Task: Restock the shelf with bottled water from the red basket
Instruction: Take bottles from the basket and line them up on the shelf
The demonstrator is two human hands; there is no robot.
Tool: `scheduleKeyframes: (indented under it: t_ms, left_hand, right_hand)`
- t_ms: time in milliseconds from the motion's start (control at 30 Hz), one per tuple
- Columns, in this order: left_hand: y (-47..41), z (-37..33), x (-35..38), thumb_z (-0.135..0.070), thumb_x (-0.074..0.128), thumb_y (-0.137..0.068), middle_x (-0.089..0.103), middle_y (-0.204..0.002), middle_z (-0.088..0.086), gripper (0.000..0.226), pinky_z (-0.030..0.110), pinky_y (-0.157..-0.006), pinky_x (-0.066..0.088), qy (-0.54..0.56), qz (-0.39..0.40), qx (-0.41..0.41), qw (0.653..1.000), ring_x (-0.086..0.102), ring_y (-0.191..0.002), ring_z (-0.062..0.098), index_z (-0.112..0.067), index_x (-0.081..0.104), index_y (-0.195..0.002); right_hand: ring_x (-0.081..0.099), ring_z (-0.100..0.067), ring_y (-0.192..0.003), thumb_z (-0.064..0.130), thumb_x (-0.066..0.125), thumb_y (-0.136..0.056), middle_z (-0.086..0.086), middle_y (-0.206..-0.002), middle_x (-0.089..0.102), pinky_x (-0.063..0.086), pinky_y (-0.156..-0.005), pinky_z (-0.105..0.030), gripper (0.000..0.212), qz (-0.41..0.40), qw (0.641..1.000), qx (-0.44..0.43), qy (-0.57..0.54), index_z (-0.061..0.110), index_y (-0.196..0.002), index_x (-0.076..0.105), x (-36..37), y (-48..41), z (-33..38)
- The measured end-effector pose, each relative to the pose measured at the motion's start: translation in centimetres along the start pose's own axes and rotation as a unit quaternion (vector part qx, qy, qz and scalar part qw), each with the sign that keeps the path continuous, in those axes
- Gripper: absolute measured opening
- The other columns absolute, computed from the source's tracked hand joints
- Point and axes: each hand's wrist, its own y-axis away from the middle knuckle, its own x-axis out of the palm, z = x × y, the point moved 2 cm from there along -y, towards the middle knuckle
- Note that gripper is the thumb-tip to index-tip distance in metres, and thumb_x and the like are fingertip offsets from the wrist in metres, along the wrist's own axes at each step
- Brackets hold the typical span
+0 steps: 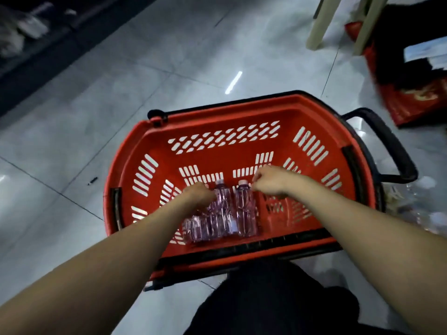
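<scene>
The red basket (135,151) stands on the floor in front of me. Several clear water bottles (245,213) with pale caps lie side by side on its bottom, near the front wall. My left hand (198,194) reaches in from the left, and its fingers curl down over the shoulder of a left bottle (223,201). My right hand (269,181) hovers with bent fingers just right of the rightmost bottle's cap; blur hides whether it touches. The dark shelf (36,52) runs along the upper left.
Grey glossy floor tiles (145,68) surround the basket. Its black handle (391,146) sticks out to the right. A red bag (411,100) and pale furniture legs (321,22) stand at the upper right. Crumpled clear plastic (416,204) lies at right. My dark-clothed knee (266,298) is below.
</scene>
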Motion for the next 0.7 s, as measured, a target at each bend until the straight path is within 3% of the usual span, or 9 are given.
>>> scheduleKeyframes:
  t_ms: [67, 133, 233, 267, 333, 400, 533, 600, 700]
  left_hand:
    - [-1.9, 0.8, 1.8, -0.011, 0.052, -0.096, 0.057, -0.080, 0.007, 0.012, 0.021, -0.045, 0.044, -0.039, 0.020, 0.006, 0.999, 0.052, -0.060, 0.013, -0.003, 0.055, -0.087]
    - [-3.5, 1.2, 3.8, -0.012, 0.049, -0.099, 0.054, -0.080, 0.005, 0.022, 0.019, -0.049, 0.046, -0.075, 0.037, 0.022, 0.996, 0.052, -0.064, 0.012, -0.006, 0.053, -0.078]
    - [-4.7, 1.5, 6.2, -0.015, 0.047, -0.101, 0.062, -0.117, 0.016, 0.026, 0.032, -0.085, 0.053, -0.134, 0.080, 0.039, 0.987, 0.063, -0.104, 0.028, 0.003, 0.061, -0.112]
    - [-5.2, 1.5, 6.7, -0.013, 0.045, -0.101, 0.060, -0.123, 0.019, 0.029, 0.032, -0.087, 0.050, -0.141, 0.081, 0.041, 0.986, 0.061, -0.111, 0.031, 0.004, 0.059, -0.119]
    - [-6.0, 1.3, 7.2, -0.009, 0.045, -0.099, 0.060, -0.126, 0.019, 0.028, 0.031, -0.085, 0.047, -0.141, 0.065, 0.040, 0.987, 0.059, -0.115, 0.031, 0.002, 0.057, -0.121]
    - [-6.8, 1.0, 7.4, -0.009, 0.047, -0.098, 0.059, -0.127, 0.019, 0.028, 0.030, -0.087, 0.046, -0.138, 0.038, 0.042, 0.989, 0.058, -0.117, 0.032, 0.001, 0.057, -0.123]
    - [-8.3, 1.6, 7.7, -0.011, 0.055, -0.095, 0.061, -0.122, 0.012, 0.029, 0.028, -0.085, 0.047, -0.090, 0.004, 0.021, 0.996, 0.059, -0.113, 0.029, -0.005, 0.055, -0.124]
    - [-9.1, 1.4, 8.4, -0.016, 0.057, -0.095, 0.063, -0.116, 0.009, 0.027, 0.029, -0.085, 0.050, -0.060, 0.011, 0.030, 0.998, 0.062, -0.109, 0.027, -0.009, 0.059, -0.121]
    - [-9.6, 0.4, 10.7, -0.017, 0.060, -0.093, 0.064, -0.119, 0.012, 0.032, 0.030, -0.090, 0.051, -0.032, 0.032, 0.019, 0.999, 0.062, -0.111, 0.029, -0.006, 0.060, -0.123]
  right_hand:
    - [0.055, -0.021, -0.077, 0.015, 0.050, -0.098, -0.014, -0.109, 0.067, 0.037, -0.053, -0.023, 0.035, 0.052, 0.998, -0.002, 0.022, -0.001, -0.128, 0.059, 2.1, -2.3, -0.3]
    - [0.055, -0.018, -0.072, 0.010, 0.047, -0.099, -0.013, -0.122, 0.062, 0.040, -0.054, -0.022, 0.041, 0.110, 0.992, -0.011, 0.059, 0.005, -0.140, 0.050, 4.0, -4.4, -0.7]
    - [0.046, -0.011, -0.063, 0.004, 0.041, -0.099, -0.015, -0.155, 0.034, 0.037, -0.044, -0.018, 0.062, 0.230, 0.967, -0.015, 0.110, 0.020, -0.156, 0.022, 6.6, -7.3, -1.4]
    - [0.051, -0.013, -0.069, 0.005, 0.043, -0.099, -0.013, -0.160, 0.025, 0.042, -0.048, -0.018, 0.067, 0.260, 0.956, -0.013, 0.132, 0.023, -0.157, 0.015, 7.3, -8.2, -1.6]
    - [0.057, -0.026, -0.114, 0.013, 0.050, -0.100, -0.009, -0.164, 0.014, 0.051, -0.082, -0.022, 0.073, 0.286, 0.944, -0.020, 0.161, 0.027, -0.158, 0.008, 8.3, -9.6, -1.7]
    - [0.035, -0.028, -0.142, 0.025, 0.053, -0.100, -0.008, -0.164, 0.015, 0.037, -0.107, -0.027, 0.073, 0.285, 0.941, -0.020, 0.183, 0.025, -0.158, 0.008, 8.8, -10.6, -2.0]
    - [0.053, -0.027, -0.125, 0.039, 0.053, -0.098, -0.010, -0.147, 0.048, 0.042, -0.095, -0.027, 0.056, 0.214, 0.969, -0.006, 0.124, 0.019, -0.147, 0.037, 9.9, -12.4, -3.5]
    - [0.056, -0.028, -0.123, 0.050, 0.053, -0.095, -0.011, -0.141, 0.054, 0.044, -0.097, -0.029, 0.056, 0.152, 0.983, 0.020, 0.104, 0.015, -0.139, 0.051, 10.1, -13.3, -4.8]
    - [0.056, -0.027, -0.121, 0.054, 0.061, -0.089, -0.012, -0.137, 0.056, 0.044, -0.094, -0.027, 0.063, 0.081, 0.989, 0.100, 0.071, 0.011, -0.135, 0.055, 10.5, -13.4, -6.6]
